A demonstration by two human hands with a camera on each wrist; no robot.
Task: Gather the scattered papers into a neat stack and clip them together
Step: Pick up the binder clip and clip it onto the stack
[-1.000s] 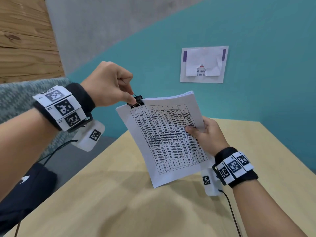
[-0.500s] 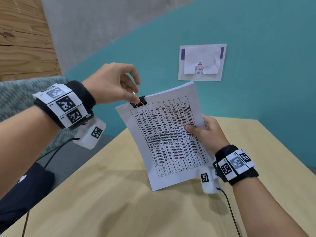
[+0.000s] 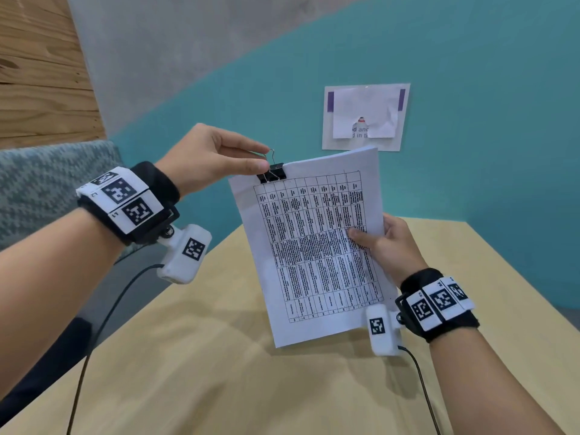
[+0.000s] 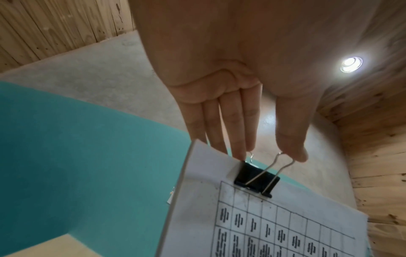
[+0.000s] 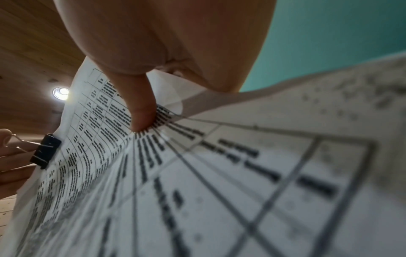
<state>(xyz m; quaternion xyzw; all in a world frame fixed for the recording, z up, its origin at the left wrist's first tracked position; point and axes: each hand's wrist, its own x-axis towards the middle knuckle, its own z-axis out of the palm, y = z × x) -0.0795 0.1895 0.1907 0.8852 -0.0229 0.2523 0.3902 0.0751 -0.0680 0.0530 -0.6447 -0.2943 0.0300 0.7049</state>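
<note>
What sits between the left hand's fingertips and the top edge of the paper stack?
The black binder clip, clamped on the paper stack; its wire handles reach up to the left hand fingertips. Clearest in the left wrist view.

An office or meeting nook: a pale wooden surface [image 3: 219, 356] against a teal painted wall [image 3: 470, 89]; a white paper notice [image 3: 365, 117] (partly torn) taped there; a grey woven upholstered seat [image 3: 47, 183]; timber plank cladding [image 3: 37, 73].
</note>
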